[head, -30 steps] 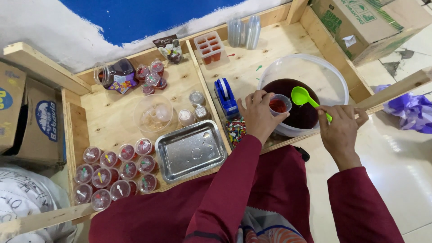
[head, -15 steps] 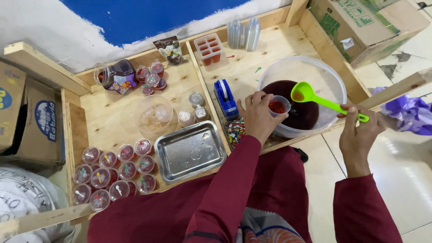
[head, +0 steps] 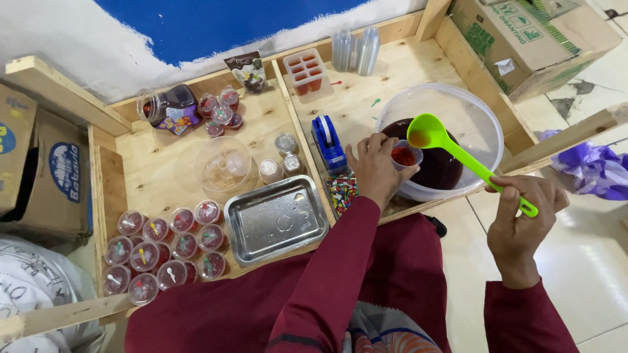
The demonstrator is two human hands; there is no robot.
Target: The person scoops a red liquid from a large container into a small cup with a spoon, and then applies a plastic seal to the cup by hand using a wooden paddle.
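My left hand [head: 374, 168] grips a small clear cup [head: 405, 157] with red liquid in it, held at the near rim of a big clear plastic bowl [head: 481, 117] of dark red liquid. My right hand [head: 521, 225] holds the end of a bright green ladle [head: 458, 153]. Its scoop hovers over the bowl, just above and behind the cup. Both sleeves are dark red.
A steel tray [head: 276, 219] lies left of my left arm. Several filled lidded cups [head: 167, 245] cluster at the near left. A blue tape dispenser [head: 328, 142], a sprinkles packet [head: 342, 191], a clear tub [head: 223, 163], a jar [head: 167, 108] and cardboard boxes [head: 533, 39] surround the wooden table.
My right hand drew back to the right along the ladle's handle, and the scoop lifted slightly over the bowl. My left hand kept the cup in place.
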